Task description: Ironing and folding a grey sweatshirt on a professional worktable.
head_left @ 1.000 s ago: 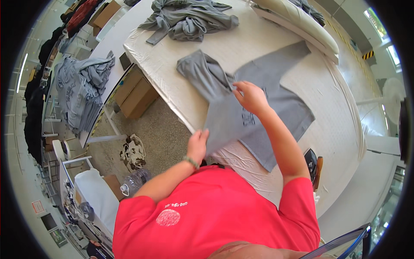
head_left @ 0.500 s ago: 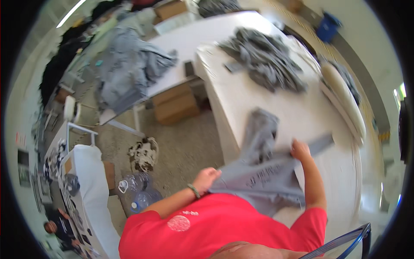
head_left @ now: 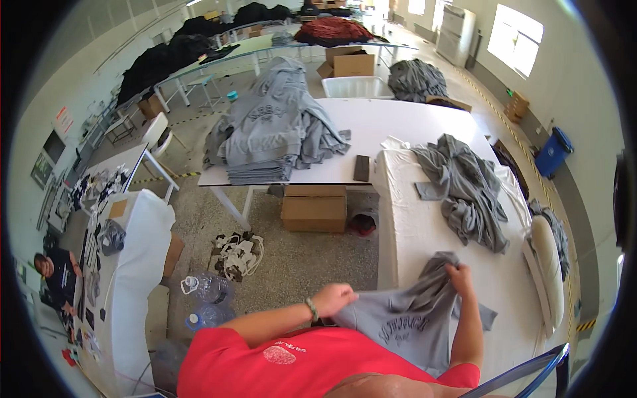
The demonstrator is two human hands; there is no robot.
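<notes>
A grey sweatshirt (head_left: pixel 405 325) with dark lettering across its front is stretched between my two hands, close to my body, partly over the near part of the white-covered table (head_left: pixel 411 225). My left hand (head_left: pixel 335 298) is closed on its left edge, out past the table's side. Higher up and to the right, my right hand (head_left: pixel 459 278) grips a bunched part of the cloth, which rises in a crumpled fold beside the fingers. A grey flap of cloth sticks out right of my right forearm. Further back on this table lies a loose heap of grey garments (head_left: pixel 464 192).
A tall stack of grey sweatshirts (head_left: pixel 265 126) stands on the white table (head_left: pixel 411 119) ahead, near a dark block (head_left: pixel 361 168). Below are a cardboard box (head_left: pixel 314 209) and scraps (head_left: pixel 237 255). Clear plastic jugs (head_left: pixel 209 288) stand left. A padded board (head_left: pixel 547 265) edges the right; a person (head_left: pixel 61 275) sits far left.
The view has tilted up toward the room. The sweatshirt's upper part, flat before, is now gathered up at my right hand; my left hand still holds its left edge.
</notes>
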